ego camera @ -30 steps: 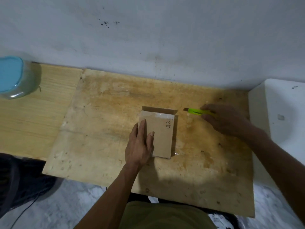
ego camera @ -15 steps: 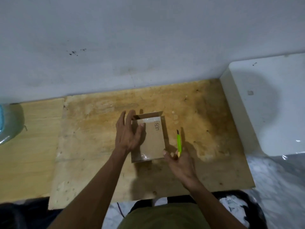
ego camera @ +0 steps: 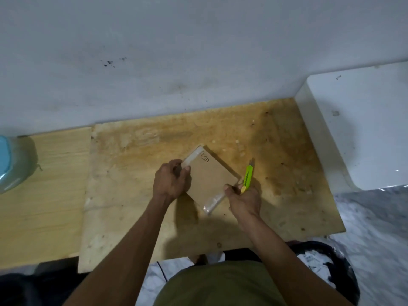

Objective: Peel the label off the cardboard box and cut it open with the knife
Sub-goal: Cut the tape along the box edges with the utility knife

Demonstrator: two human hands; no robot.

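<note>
A small flat cardboard box (ego camera: 210, 176) with handwriting near its far corner is turned diagonally over the stained plywood board (ego camera: 154, 217). Clear tape runs along its two short ends. My left hand (ego camera: 171, 181) grips the box's left side near the far taped end. My right hand (ego camera: 244, 198) pinches the box's near right corner and also holds a green utility knife (ego camera: 247, 178), whose tip points away from me beside the box's right edge. No separate label is visible on the box.
A blue-lidded container (ego camera: 11, 164) stands at the far left on a lighter wooden board (ego camera: 44, 195). A white block (ego camera: 362, 138) borders the plywood on the right. The wall runs close behind. A dark bin (ego camera: 331, 272) sits on the floor at lower right.
My right hand brought the knife from the right to the box's near right corner. The box was turned from square to diagonal, and my left hand shifted from lying flat on it to gripping its side.
</note>
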